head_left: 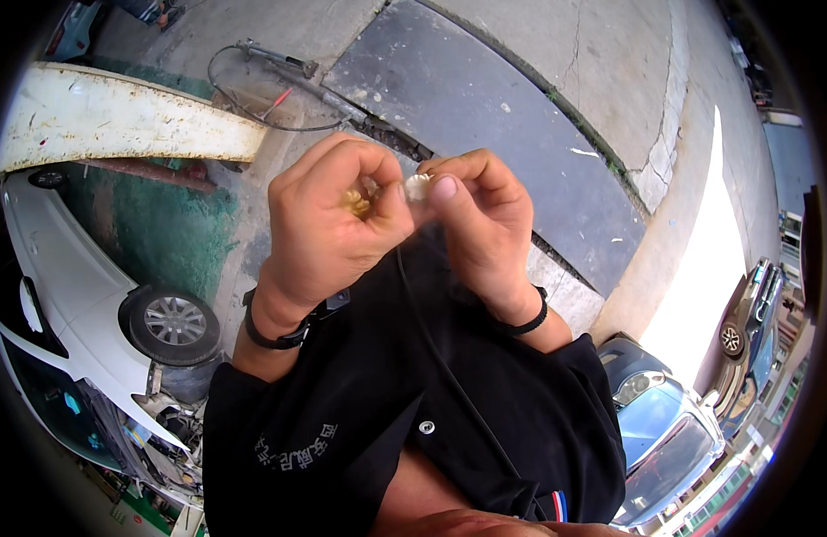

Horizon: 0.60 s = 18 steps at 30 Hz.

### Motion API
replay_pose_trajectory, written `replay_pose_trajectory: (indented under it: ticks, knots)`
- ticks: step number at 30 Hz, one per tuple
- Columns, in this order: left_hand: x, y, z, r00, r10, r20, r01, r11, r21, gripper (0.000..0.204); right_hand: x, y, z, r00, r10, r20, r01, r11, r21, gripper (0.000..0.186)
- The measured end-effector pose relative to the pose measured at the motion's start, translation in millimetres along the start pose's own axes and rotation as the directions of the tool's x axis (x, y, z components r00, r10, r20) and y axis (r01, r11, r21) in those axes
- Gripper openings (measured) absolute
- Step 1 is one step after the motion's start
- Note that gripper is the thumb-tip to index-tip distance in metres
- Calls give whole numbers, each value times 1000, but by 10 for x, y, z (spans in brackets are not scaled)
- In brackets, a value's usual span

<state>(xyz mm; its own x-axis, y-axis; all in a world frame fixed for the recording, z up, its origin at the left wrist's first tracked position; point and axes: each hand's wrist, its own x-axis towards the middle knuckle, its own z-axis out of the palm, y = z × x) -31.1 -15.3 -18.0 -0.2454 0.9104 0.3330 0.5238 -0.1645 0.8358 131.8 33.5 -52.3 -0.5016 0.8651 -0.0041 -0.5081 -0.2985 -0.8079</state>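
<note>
Between our fingertips is a small pale piece (419, 186), pinched by the thumb and forefinger of our right hand (494, 224), which close narrowly on it. Our left hand (328, 224) is just beside it, fingers curled in and thumb near the forefinger; we hold a yellow piece (356, 204) inside that curl, its full shape hidden. Whether the left fingertips also touch the pale piece, we cannot tell.

We wear a left band (274, 339) and a right band (526, 325), both black, at the wrists. Below is our black shirt (342, 394), with a thin cord (442, 354) running down its front.

Beyond the hands, a grey plate (503, 134) lies on the ground, and a red handle (277, 103) at upper left. Farther left we see a rust-marked white beam (127, 121) and a white car (73, 242); at lower right, a blue car (646, 403).
</note>
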Motion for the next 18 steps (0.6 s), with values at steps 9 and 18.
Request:
replay_pose_trajectory:
  ticks: [9, 18]
  knots:
    - [-46, -57, -58, 988, -84, 129, 111, 969, -220, 12, -13, 13, -6, 995, 91, 38, -94, 993, 70, 20]
    - [-44, 47, -92, 997, 1, 81, 9, 991, -130, 12, -13, -1, -43, 1000, 28, 10, -28, 999, -35, 19]
